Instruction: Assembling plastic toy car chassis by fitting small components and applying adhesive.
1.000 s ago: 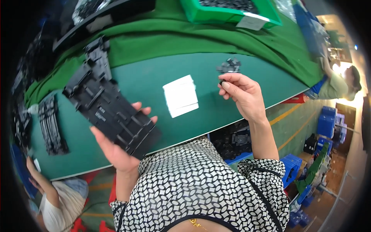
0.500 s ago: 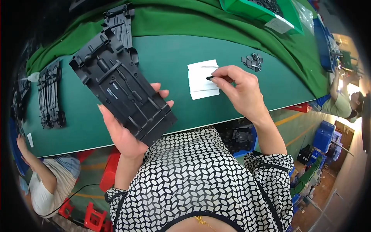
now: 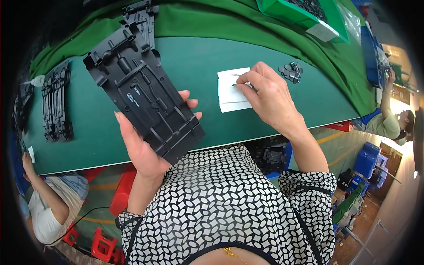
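Note:
My left hand [image 3: 148, 155] grips the lower end of a long black plastic chassis tray [image 3: 148, 99], fingers along its right edge and thumb on its left. The tray is tilted, its moulded pipes and ribs facing up, above the table's front edge. My right hand [image 3: 271, 99] is closed in a pinch over a white folded paper [image 3: 228, 98]. A tiny dark piece [image 3: 234, 85] shows at its fingertips, mostly covered and too small to name. Beyond the right hand lies a small heap of black plastic parts [image 3: 291, 73].
Similar black trays lie at the back [image 3: 140, 20] and a black moulded frame at left [image 3: 56, 104]. A green bin [image 3: 291, 15] of small black parts stands on green cloth [image 3: 198, 24]. One person sits at left [image 3: 57, 203], another at far right [image 3: 388, 123].
My right hand has rolled over slightly, its fingertips shifting a little left across the white paper. The tray in my left hand has barely moved.

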A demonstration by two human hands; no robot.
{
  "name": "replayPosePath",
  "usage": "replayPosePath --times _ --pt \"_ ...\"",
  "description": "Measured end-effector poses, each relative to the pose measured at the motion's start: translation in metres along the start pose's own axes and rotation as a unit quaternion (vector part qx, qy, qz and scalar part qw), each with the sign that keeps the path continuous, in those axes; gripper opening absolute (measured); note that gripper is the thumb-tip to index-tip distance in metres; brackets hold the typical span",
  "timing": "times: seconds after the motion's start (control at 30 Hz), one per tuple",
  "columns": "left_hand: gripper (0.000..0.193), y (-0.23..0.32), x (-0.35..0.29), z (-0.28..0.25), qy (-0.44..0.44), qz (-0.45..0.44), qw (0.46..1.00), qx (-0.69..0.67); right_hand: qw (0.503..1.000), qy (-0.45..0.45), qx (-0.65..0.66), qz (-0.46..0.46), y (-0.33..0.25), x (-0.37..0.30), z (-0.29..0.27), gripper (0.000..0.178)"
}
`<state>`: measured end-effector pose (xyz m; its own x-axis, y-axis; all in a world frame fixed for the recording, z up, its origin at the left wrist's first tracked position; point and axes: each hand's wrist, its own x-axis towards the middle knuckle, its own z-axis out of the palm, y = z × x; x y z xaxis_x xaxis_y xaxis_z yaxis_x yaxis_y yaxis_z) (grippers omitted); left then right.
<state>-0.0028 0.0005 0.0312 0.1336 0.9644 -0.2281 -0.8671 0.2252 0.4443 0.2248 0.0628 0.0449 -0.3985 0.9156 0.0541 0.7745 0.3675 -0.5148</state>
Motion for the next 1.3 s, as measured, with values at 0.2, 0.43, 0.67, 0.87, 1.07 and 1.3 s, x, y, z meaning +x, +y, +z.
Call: replayPosePath --times 0.2,0.43,0.67,0.87,1.07,1.3 --pt "0.080 0.000 0.002 -0.003 0.001 -0.006 1.000 0.000 0.997 -0.011 -0.059 -0.048 -0.001 0.002 0.003 0.008" --pt "0.081 -0.001 0.001 -0.005 -0.009 -0.012 1.000 0.002 0.989 -0.023 -0.118 -0.086 -0.006 0.006 0.003 0.007" --pt "0.081 0.000 -0.001 -0.005 -0.004 -0.006 1.000 -0.004 0.998 0.056 0.031 -0.018 -0.001 0.002 -0.005 0.006" --pt "0.079 0.000 0.001 -0.005 -0.019 -0.010 1.000 -0.016 0.985 0.108 0.110 0.072 0.020 -0.012 0.015 0.014" --pt "0.079 -0.002 0.000 -0.005 -0.024 -0.006 1.000 -0.012 0.984 0.136 0.094 0.069 0.025 -0.016 0.029 0.013" --pt "0.079 -0.004 0.002 -0.004 -0.024 -0.012 1.000 -0.013 0.987 0.153 0.041 0.032 0.025 -0.018 0.027 0.015"
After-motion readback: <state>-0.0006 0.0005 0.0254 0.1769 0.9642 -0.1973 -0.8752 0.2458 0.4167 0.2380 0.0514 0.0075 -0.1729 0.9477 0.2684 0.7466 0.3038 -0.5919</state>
